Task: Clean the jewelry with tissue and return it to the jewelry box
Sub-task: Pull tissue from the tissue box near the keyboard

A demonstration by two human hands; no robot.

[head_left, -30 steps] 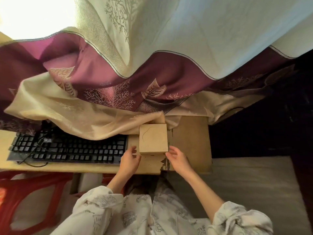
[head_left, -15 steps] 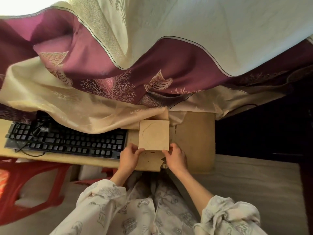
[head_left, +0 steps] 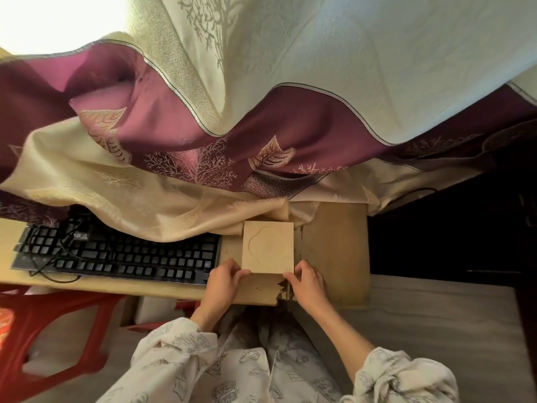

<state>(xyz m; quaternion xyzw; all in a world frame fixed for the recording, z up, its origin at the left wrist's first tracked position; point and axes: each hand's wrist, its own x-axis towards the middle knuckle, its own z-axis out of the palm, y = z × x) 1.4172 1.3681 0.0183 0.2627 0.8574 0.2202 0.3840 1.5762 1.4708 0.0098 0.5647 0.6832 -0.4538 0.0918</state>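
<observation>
Jewelry box [head_left: 268,247] sits closed on the counter [head_left: 334,242], near its front edge, right of the keyboard [head_left: 116,254]. Curtain [head_left: 174,170] hem drapes onto the counter and touches the box's far side.

Left hand [head_left: 222,279] grips the box's near-left corner, fingers curled round the edge. Right hand [head_left: 308,279] grips the near-right corner the same way. Symmetric two-corner hold on the front edge, so my read is they're steadying the box or getting ready to lift the lid. Can't tell which, no seam or hinge visible from above.

Lid top shows a curved groove, otherwise plain. No jewelry and no tissue in view; jewelry is presumably still inside. Task looks to be at its very start: box needs opening first.

Risk: box is close to the chipped counter edge [head_left: 280,289], and the curtain behind could snag a lid swinging back. Pulling it a bit nearer first makes sense.
</observation>
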